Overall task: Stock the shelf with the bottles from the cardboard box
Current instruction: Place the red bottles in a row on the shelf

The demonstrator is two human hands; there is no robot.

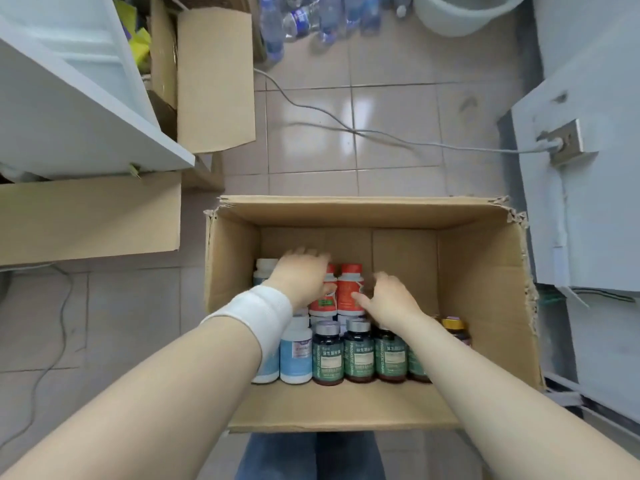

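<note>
From the head view, the person is sitting or crouching over the cardboard box (485,271), which is resting open on the floor right against their knees, so both arms are reaching straight down into it. The bottles are standing upright and packed together in the near-left part of the box, probably so they are not toppling. White-and-blue bottles (296,355) and green-labelled bottles (360,351) are lining the near wall, and a gold-capped bottle (455,327) is showing past the right forearm. The far-right part of the box bottom is lying bare. Behind the front row two red ones are standing side by side, and the hands are going for those. The right hand (388,296) is wrapping round the right red bottle (349,289), its thumb pressing on the label and its fingers curling behind the far side. The left hand (301,275), above a white wristband (263,313), is lying over the top of the left red bottle (323,303) with its thumb beside the label. Its fingers are blurred and hidden behind the hand, so I cannot tell whether they are closing on the bottle or only touching it. Taking one in each hand looks like a way of halving the trips. The white shelf (86,116) is waiting up on the person's left, well apart from the box, with other cartons around it.
</note>
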